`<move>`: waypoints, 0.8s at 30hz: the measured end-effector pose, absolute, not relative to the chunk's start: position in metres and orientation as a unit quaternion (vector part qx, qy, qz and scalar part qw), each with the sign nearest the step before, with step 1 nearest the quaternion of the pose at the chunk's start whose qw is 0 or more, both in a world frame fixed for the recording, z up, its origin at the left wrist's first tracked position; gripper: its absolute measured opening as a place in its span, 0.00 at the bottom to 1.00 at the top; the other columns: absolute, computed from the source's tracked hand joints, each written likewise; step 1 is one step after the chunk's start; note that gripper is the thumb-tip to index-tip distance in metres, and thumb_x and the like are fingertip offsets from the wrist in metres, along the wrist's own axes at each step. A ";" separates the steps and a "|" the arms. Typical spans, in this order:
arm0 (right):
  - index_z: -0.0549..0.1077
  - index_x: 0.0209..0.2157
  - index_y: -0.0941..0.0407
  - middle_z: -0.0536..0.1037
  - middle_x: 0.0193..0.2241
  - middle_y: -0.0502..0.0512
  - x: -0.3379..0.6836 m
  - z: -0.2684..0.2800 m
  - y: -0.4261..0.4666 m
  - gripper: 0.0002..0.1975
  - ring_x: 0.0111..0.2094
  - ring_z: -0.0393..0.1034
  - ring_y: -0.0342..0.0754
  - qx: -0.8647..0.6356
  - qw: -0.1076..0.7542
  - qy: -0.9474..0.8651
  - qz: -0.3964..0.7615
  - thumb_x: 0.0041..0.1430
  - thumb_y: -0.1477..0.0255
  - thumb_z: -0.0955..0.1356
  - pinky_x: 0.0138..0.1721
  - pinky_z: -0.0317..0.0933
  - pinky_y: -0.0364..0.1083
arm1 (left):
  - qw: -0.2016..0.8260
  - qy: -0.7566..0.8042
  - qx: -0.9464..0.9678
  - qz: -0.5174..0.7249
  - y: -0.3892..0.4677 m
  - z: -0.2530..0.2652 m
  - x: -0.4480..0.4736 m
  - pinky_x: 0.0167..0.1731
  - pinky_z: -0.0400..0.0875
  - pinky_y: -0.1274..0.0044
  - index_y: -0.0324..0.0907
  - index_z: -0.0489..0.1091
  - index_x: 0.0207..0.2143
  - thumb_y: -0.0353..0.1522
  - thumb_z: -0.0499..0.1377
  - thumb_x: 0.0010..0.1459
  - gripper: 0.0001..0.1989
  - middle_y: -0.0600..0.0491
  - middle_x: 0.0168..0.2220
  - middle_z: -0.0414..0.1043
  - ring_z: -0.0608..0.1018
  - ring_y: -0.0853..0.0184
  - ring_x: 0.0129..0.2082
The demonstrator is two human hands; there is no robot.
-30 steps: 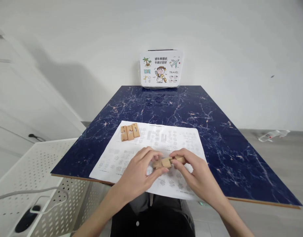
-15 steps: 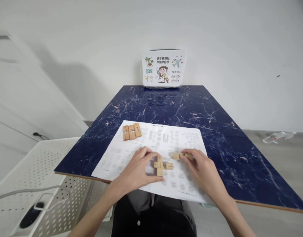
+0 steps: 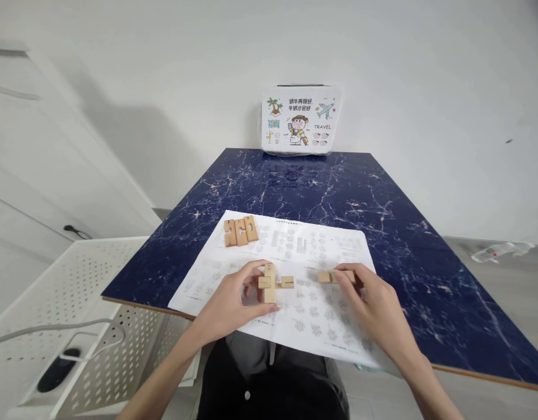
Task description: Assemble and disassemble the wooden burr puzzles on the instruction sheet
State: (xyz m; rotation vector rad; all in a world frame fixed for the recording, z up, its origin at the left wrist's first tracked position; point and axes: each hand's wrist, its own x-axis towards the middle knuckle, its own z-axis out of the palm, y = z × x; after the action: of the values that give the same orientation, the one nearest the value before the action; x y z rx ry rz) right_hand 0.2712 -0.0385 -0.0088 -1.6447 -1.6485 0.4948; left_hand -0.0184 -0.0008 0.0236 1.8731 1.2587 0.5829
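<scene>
My left hand [image 3: 234,297] grips a cluster of interlocked wooden puzzle pieces [image 3: 269,291], thumb at its near end and fingers at its far end. One light block of that cluster juts out to the right. Between the thumb and fingers of my right hand [image 3: 369,297] is a notched wooden puzzle bar [image 3: 325,277], lying roughly level and apart from the cluster. Both hands are over a printed instruction sheet [image 3: 251,262] full of small diagrams. Three flat wooden pieces with cut-outs [image 3: 241,231] lie side by side on the sheet's far left corner.
The sheet lies on a dark blue marbled table [image 3: 304,186]. A white cartoon-printed case [image 3: 299,121] stands at its far edge against the wall. To the left is a white perforated stand [image 3: 115,256] with a cable and a black object [image 3: 59,370].
The cluster in my left hand has shifted slightly left, and my right hand with the bar has moved right, widening the gap between them. The whole view has shifted a little.
</scene>
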 end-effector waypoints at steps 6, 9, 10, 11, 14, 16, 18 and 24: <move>0.75 0.44 0.53 0.78 0.30 0.53 0.245 0.011 -0.040 0.21 0.28 0.71 0.49 -0.605 0.385 -0.620 0.318 0.74 0.52 0.62 0.30 0.63 0.45 | 0.514 0.449 0.690 0.240 -0.006 0.020 -0.010 0.42 0.78 0.69 0.53 0.63 0.62 0.35 0.71 0.56 0.33 0.49 0.50 0.78 0.82 0.61 0.42; 0.74 0.48 0.54 0.78 0.30 0.53 0.232 0.013 -0.041 0.20 0.28 0.71 0.49 -0.576 0.390 -0.625 0.353 0.75 0.53 0.61 0.30 0.64 0.45 | 0.572 0.432 0.655 0.239 -0.008 0.021 -0.007 0.33 0.78 0.72 0.53 0.57 0.65 0.34 0.67 0.60 0.34 0.54 0.39 0.77 0.81 0.65 0.31; 0.74 0.49 0.54 0.78 0.31 0.53 0.230 0.012 -0.041 0.20 0.29 0.72 0.50 -0.572 0.393 -0.625 0.358 0.75 0.54 0.61 0.29 0.64 0.45 | 0.580 0.431 0.649 0.235 -0.008 0.022 -0.007 0.30 0.77 0.74 0.53 0.56 0.65 0.34 0.66 0.61 0.34 0.57 0.35 0.75 0.78 0.67 0.28; 0.74 0.49 0.54 0.79 0.33 0.54 0.227 0.012 -0.042 0.19 0.30 0.73 0.50 -0.570 0.396 -0.623 0.361 0.74 0.54 0.61 0.29 0.64 0.45 | 0.584 0.432 0.647 0.232 -0.008 0.023 -0.007 0.28 0.75 0.75 0.53 0.54 0.66 0.35 0.65 0.63 0.34 0.59 0.31 0.72 0.76 0.69 0.25; 0.74 0.50 0.52 0.80 0.37 0.56 0.224 0.011 -0.042 0.19 0.33 0.75 0.51 -0.578 0.412 -0.610 0.353 0.74 0.54 0.62 0.29 0.65 0.45 | 0.601 0.424 0.637 0.230 -0.008 0.027 -0.006 0.24 0.69 0.79 0.53 0.51 0.67 0.35 0.63 0.64 0.34 0.62 0.29 0.67 0.71 0.72 0.22; 0.74 0.51 0.53 0.79 0.34 0.55 0.221 0.011 -0.042 0.20 0.31 0.73 0.50 -0.589 0.432 -0.586 0.349 0.73 0.53 0.62 0.29 0.65 0.45 | 0.621 0.407 0.626 0.238 -0.009 0.028 -0.003 0.23 0.67 0.80 0.53 0.48 0.67 0.36 0.62 0.64 0.35 0.63 0.30 0.66 0.69 0.74 0.22; 0.73 0.50 0.53 0.75 0.27 0.51 0.218 0.011 -0.041 0.21 0.27 0.70 0.49 -0.591 0.461 -0.550 0.369 0.73 0.52 0.62 0.28 0.64 0.45 | 0.627 0.397 0.624 0.244 -0.010 0.028 0.002 0.23 0.68 0.79 0.53 0.47 0.68 0.36 0.61 0.65 0.35 0.63 0.30 0.64 0.69 0.74 0.22; 0.73 0.43 0.53 0.67 0.24 0.48 0.207 0.009 -0.040 0.21 0.22 0.59 0.44 -0.479 0.569 -0.384 0.547 0.73 0.50 0.61 0.24 0.61 0.44 | 0.591 0.382 0.674 0.224 -0.011 0.032 0.016 0.34 0.75 0.73 0.57 0.49 0.68 0.34 0.62 0.66 0.34 0.51 0.47 0.77 0.82 0.63 0.39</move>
State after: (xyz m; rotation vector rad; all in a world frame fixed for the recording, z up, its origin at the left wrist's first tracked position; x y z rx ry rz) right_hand 0.2071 -0.0399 0.0094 -1.1253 -0.9025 1.2856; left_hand 0.0163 -0.0110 0.0319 1.5686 0.8890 0.5201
